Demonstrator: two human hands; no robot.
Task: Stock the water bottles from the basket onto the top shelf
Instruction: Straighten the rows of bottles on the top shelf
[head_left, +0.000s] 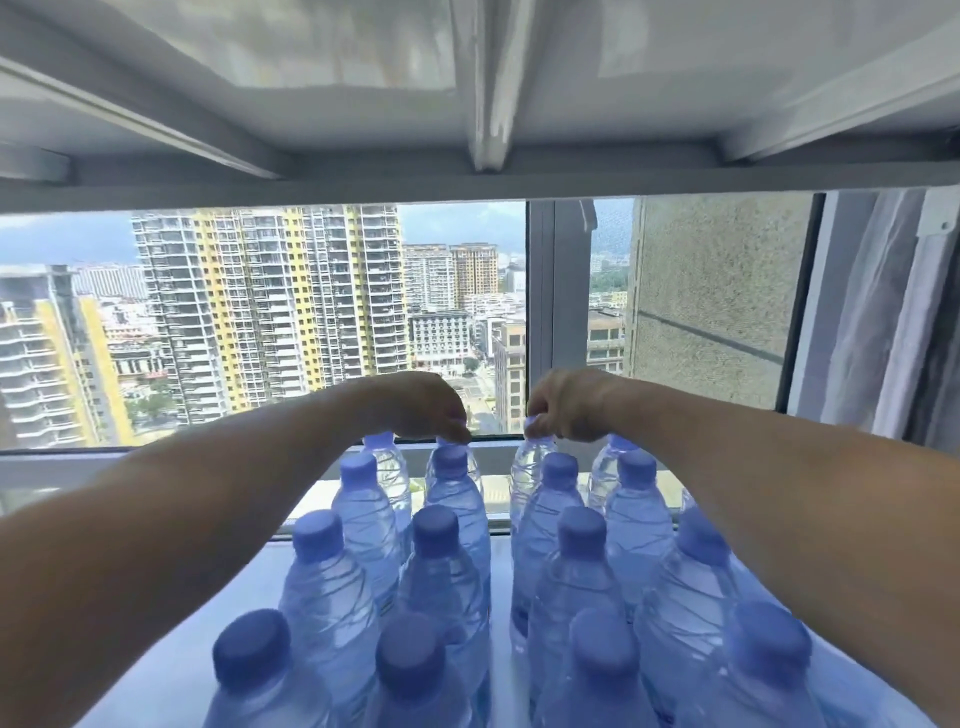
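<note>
Several clear water bottles with blue caps stand upright in rows on the white shelf (171, 649). Both arms reach over them to the back row. My left hand (421, 405) curls its fingertips round the cap of a back-row bottle (470, 467). My right hand (563, 402) pinches the cap of the neighbouring back-row bottle (524, 475). Both held bottles stand upright near the shelf's far edge. The basket is out of view.
The underside of a white shelf frame (485, 104) hangs close overhead. Behind the shelf is a window (260, 322) with tower blocks outside, a grey window post (540, 291) and a curtain (878, 312) at the right.
</note>
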